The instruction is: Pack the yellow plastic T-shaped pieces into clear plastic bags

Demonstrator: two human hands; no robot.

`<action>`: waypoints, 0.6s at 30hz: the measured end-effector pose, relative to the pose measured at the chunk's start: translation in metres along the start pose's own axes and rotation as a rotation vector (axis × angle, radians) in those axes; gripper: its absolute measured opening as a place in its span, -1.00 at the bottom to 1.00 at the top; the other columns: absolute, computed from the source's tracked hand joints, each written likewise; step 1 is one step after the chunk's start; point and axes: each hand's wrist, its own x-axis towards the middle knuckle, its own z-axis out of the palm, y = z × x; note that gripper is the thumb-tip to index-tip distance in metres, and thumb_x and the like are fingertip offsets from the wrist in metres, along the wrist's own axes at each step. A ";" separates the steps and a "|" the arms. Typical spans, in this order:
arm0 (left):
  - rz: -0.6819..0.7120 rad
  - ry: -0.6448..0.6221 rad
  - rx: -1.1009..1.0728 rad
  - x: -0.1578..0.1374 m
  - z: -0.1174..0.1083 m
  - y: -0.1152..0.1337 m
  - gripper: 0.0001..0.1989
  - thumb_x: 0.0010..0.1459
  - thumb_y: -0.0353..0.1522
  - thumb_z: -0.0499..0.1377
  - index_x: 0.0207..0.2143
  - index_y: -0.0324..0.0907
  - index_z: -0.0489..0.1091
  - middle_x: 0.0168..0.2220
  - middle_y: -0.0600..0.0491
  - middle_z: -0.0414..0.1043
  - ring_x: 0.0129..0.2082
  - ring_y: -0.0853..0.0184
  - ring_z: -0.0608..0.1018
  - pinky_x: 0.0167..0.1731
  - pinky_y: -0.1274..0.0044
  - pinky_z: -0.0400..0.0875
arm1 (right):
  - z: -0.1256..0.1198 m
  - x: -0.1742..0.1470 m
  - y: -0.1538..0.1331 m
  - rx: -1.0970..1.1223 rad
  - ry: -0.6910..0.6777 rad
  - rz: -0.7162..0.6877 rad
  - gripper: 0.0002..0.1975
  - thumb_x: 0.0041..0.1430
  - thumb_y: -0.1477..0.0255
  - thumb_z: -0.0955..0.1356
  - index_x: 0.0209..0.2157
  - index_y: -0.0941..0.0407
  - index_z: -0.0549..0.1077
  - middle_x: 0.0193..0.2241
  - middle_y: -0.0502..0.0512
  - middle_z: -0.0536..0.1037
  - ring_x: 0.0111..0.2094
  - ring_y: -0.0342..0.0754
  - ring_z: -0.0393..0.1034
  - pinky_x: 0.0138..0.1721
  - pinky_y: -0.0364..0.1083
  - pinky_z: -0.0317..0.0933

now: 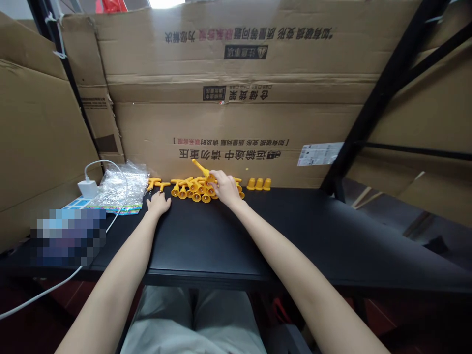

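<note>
My right hand [225,188] is closed around a yellow plastic corkscrew [201,168], raised over the pile, its bar-like handle pointing up and left and a bell-shaped part by my fingers. Below it lies a pile of yellow corkscrews [196,196] with bell-shaped bases, many with their open ends facing me. My left hand [158,204] rests on the table, thumb and fingers spread. Its fingertips reach a yellow T-handled corkscrew [162,185] with a dark spiral; whether they touch it I cannot tell. Another T-handled corkscrew [152,182] lies just left of it.
Several yellow bell-shaped caps [258,184] stand in a row right of the pile. Left are a clear plastic bag [120,186], a white charger [87,188] with its cable, and a blurred-out object [70,236]. Cardboard [236,118] walls the back of the black table [206,246].
</note>
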 end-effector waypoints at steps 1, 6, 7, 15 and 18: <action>0.005 -0.011 0.007 0.000 0.000 0.000 -0.55 0.14 -0.23 -0.06 0.06 -0.13 0.27 0.20 -0.18 0.15 0.18 0.01 0.22 0.09 0.03 0.05 | 0.003 0.004 -0.005 -0.074 -0.038 -0.014 -0.63 0.18 0.54 0.21 0.03 0.11 0.31 -0.09 0.21 0.44 -0.19 0.04 0.35 -0.17 -0.04 0.10; -0.017 -0.010 0.047 -0.002 -0.005 0.005 -0.55 0.13 -0.22 -0.04 0.01 -0.21 0.31 0.12 -0.25 0.24 0.12 -0.02 0.28 0.05 0.07 0.12 | 0.018 0.020 -0.025 -0.311 -0.174 -0.077 -0.59 0.22 0.62 0.13 0.04 0.10 0.33 -0.12 0.26 0.44 -0.16 0.08 0.31 -0.10 0.04 0.00; -0.024 -0.006 0.054 -0.003 -0.006 0.006 -0.56 0.12 -0.22 -0.03 -0.01 -0.22 0.32 0.10 -0.26 0.25 0.11 -0.03 0.29 0.04 0.09 0.14 | 0.020 0.022 -0.028 -0.334 -0.202 -0.095 -0.59 0.21 0.63 0.13 0.03 0.10 0.35 -0.13 0.28 0.45 -0.14 0.10 0.29 -0.07 0.07 -0.02; -0.005 0.064 0.071 -0.009 -0.015 0.018 -0.65 0.08 -0.26 0.02 -0.14 -0.20 0.40 0.01 -0.24 0.34 0.04 -0.01 0.35 -0.05 0.17 0.24 | 0.027 0.020 -0.035 -0.337 -0.323 -0.115 -0.52 0.16 0.65 0.15 0.09 0.11 0.32 -0.03 0.27 0.43 0.00 0.15 0.18 0.03 0.24 -0.06; 0.039 0.063 0.044 -0.011 -0.017 0.022 -0.72 0.08 -0.29 0.01 -0.27 -0.18 0.45 -0.11 -0.21 0.44 -0.03 -0.01 0.41 -0.09 0.15 0.26 | 0.021 0.019 -0.025 -0.232 -0.279 -0.127 -0.53 0.16 0.58 0.19 0.12 0.09 0.30 0.03 0.24 0.40 0.00 0.14 0.19 -0.03 0.16 0.04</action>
